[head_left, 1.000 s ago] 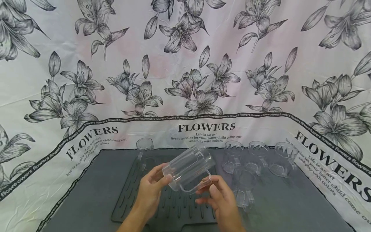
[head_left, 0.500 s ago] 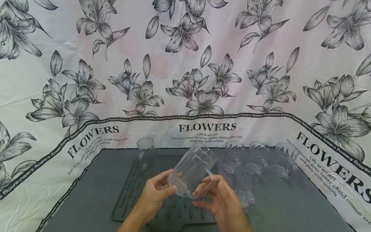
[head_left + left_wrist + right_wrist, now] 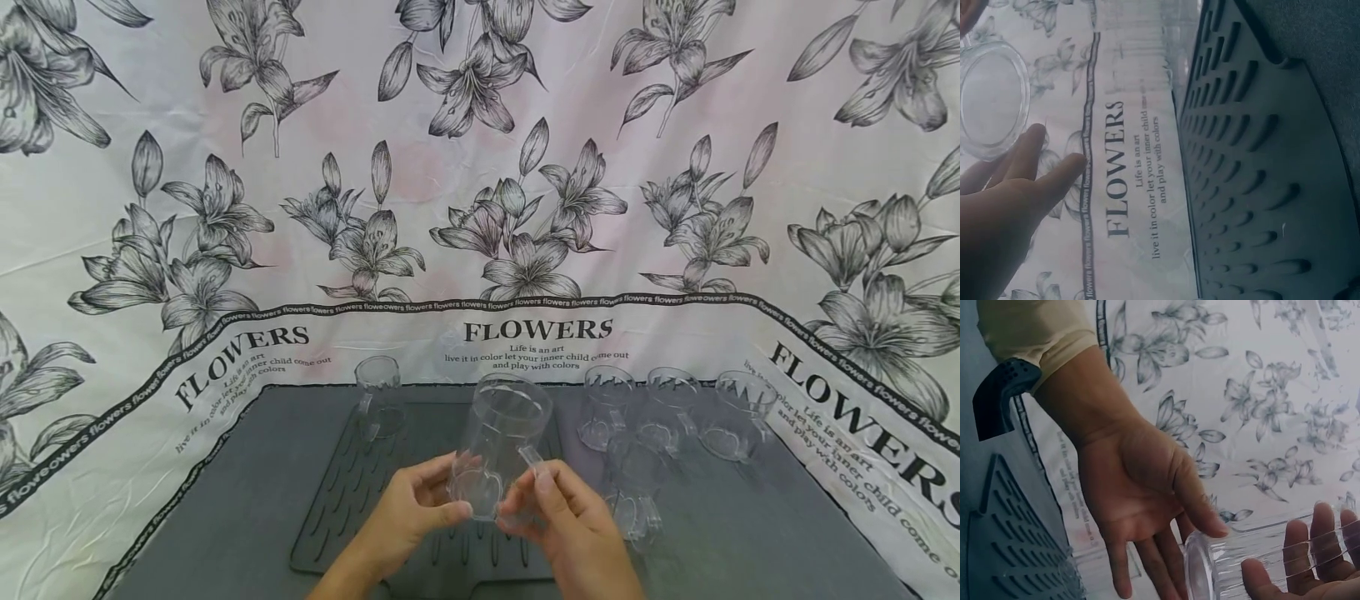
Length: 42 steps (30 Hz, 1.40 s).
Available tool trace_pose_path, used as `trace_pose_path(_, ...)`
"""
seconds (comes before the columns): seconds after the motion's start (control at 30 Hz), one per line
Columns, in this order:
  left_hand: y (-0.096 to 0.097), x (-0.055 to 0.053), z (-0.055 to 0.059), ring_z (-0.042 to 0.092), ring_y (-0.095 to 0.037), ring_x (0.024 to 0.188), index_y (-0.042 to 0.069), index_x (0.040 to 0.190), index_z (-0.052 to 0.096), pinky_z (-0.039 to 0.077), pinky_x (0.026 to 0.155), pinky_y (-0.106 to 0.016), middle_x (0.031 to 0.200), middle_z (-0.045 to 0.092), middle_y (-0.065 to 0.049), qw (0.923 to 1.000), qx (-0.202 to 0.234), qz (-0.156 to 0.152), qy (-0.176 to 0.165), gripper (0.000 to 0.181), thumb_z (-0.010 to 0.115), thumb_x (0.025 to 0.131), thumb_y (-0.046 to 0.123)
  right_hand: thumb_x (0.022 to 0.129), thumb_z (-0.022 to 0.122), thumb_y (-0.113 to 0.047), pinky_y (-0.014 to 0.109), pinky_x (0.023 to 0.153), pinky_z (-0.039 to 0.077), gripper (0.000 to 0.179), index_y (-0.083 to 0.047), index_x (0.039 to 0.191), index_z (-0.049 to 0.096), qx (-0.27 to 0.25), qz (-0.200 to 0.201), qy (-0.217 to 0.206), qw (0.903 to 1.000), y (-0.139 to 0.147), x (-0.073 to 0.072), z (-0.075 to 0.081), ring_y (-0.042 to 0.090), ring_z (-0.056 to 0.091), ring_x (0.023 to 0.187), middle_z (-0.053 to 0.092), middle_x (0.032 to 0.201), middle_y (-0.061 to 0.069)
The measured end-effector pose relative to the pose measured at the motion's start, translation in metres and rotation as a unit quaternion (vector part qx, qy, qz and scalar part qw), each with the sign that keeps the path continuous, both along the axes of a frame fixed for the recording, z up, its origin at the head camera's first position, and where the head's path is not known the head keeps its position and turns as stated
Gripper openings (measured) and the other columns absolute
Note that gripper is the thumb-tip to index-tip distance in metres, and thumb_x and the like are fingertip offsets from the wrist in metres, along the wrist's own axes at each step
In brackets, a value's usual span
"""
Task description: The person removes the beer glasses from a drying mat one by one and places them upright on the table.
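Observation:
A clear mug (image 3: 501, 417) is held upright above the dark mat, its round open rim facing up. My left hand (image 3: 408, 504) pinches its lower part, thumb in front and fingers behind. My right hand (image 3: 573, 521) grips the handle between thumb and fingers. In the left wrist view the mug's round base (image 3: 994, 103) shows beside the left fingers (image 3: 1013, 159). From the right wrist, the left palm (image 3: 1138, 472) is seen with its thumb at the base end of the mug (image 3: 1204, 572), and the right fingers (image 3: 1297, 550) overlap the mug's side.
A ridged dark draining mat (image 3: 330, 517) lies on the grey table (image 3: 202, 500). One clear mug (image 3: 381, 400) stands at its back left. Several more mugs (image 3: 737, 417) stand on the right, one mug (image 3: 633, 496) nearer the right hand. Flower-printed cloth (image 3: 536, 267) hangs behind and along the sides.
The mug has turned from lying strongly tilted to upright, its handle swinging toward the right hand. The right fingers have moved from touching the handle to gripping it.

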<state>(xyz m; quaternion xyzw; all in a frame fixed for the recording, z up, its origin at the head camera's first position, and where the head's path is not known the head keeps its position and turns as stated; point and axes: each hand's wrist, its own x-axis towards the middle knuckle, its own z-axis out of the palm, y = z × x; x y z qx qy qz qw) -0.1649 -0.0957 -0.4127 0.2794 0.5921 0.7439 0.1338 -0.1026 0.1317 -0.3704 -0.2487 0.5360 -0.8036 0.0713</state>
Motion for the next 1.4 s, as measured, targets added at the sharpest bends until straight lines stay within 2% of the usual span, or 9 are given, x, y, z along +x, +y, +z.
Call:
trace_pose_path(0.17,-0.005,0.001,-0.002,0.048,-0.035,0.126,-0.011,0.142,0.037,0.045,0.097,-0.040,0.142,0.044,-0.023,0.9995,-0.028,0.006,0.008,0.063,0.069,0.090,0.004,0.108,0.033,-0.013,0.042,0.093,0.048,0.025,-0.009,0.102,0.057,-0.001,0.006,0.027,0.9996,-0.002,0.002,0.001,0.019,0.059,0.098,0.059,0.096,0.002)
trace_pose_path(0.4,-0.032,0.005,-0.004,0.048,-0.032,0.125,0.001,0.146,0.040,0.044,0.098,-0.038,0.143,0.045,-0.016,0.9905,-0.115,0.071,0.025,0.063,0.069,0.090,0.010,0.106,0.039,-0.013,0.042,0.088,0.051,0.022,-0.001,0.097,0.056,0.031,-0.050,0.039,0.9975,-0.003,0.007,0.006,0.021,0.061,0.091,0.058,0.090,0.006)
trace_pose_path(0.63,-0.061,0.007,-0.010,0.045,-0.040,0.126,0.003,0.146,0.042,0.048,0.093,-0.035,0.144,0.043,-0.019,0.9817,-0.146,0.115,0.042,0.060,0.067,0.092,0.009,0.106,0.037,-0.005,0.041,0.083,0.054,0.022,0.007,0.097,0.054,0.049,-0.084,0.086,0.9916,0.005,0.007,0.010,0.023,0.063,0.089,0.060,0.089,0.008)
trace_pose_path(0.77,-0.077,0.011,-0.013,0.045,-0.039,0.124,0.015,0.144,0.048,0.047,0.093,-0.047,0.144,0.044,-0.015,0.9646,-0.196,0.174,0.034,0.058,0.071,0.090,0.016,0.105,0.038,-0.004,0.041,0.080,0.055,0.022,0.007,0.096,0.055,0.084,-0.118,0.102,0.9842,0.011,0.008,0.014,0.025,0.064,0.087,0.061,0.087,0.010)
trace_pose_path(0.9,-0.092,0.012,-0.017,0.038,-0.036,0.131,0.022,0.139,0.054,0.039,0.096,-0.057,0.144,0.046,-0.007,0.9431,-0.243,0.220,0.054,0.055,0.074,0.087,0.022,0.104,0.037,0.000,0.037,0.081,0.055,0.022,0.006,0.095,0.057,0.082,-0.149,0.125,0.9775,0.021,0.008,0.015,0.024,0.065,0.085,0.062,0.085,0.011)
trace_pose_path(1.03,-0.104,0.013,-0.025,0.032,-0.036,0.136,0.020,0.135,0.058,0.027,0.101,-0.066,0.144,0.046,-0.004,0.9288,-0.269,0.242,0.079,0.052,0.076,0.086,0.025,0.104,0.037,0.002,0.034,0.084,0.054,0.022,0.007,0.095,0.056,0.075,-0.172,0.124,0.9743,0.030,0.008,0.016,0.024,0.064,0.086,0.062,0.085,0.014)
trace_pose_path(1.13,-0.112,0.014,-0.031,0.026,-0.042,0.137,0.019,0.132,0.061,0.018,0.099,-0.074,0.145,0.045,-0.006,0.9172,-0.293,0.257,0.081,0.050,0.076,0.085,0.028,0.104,0.038,-0.001,0.034,0.084,0.054,0.023,0.008,0.095,0.057,0.089,-0.191,0.105,0.9718,0.035,0.009,0.017,0.025,0.064,0.086,0.061,0.085,0.015)
trace_pose_path(1.23,-0.120,0.013,-0.038,0.024,-0.041,0.136,0.020,0.129,0.064,0.020,0.097,-0.075,0.145,0.044,-0.005,0.9036,-0.317,0.276,0.081,0.049,0.078,0.083,0.032,0.104,0.037,0.001,0.034,0.083,0.054,0.023,0.008,0.096,0.057,0.085,-0.193,0.105,0.9719,0.041,0.010,0.016,0.025,0.064,0.087,0.061,0.086,0.015)
trace_pose_path(1.4,-0.133,0.011,-0.046,0.020,-0.040,0.137,0.019,0.124,0.068,0.021,0.095,-0.075,0.147,0.041,-0.005,0.8902,-0.342,0.290,0.077,0.046,0.079,0.082,0.033,0.103,0.033,0.007,0.035,0.082,0.054,0.024,0.010,0.097,0.057,0.060,-0.185,0.137,0.9712,0.050,0.008,0.015,0.024,0.064,0.086,0.060,0.086,0.014)
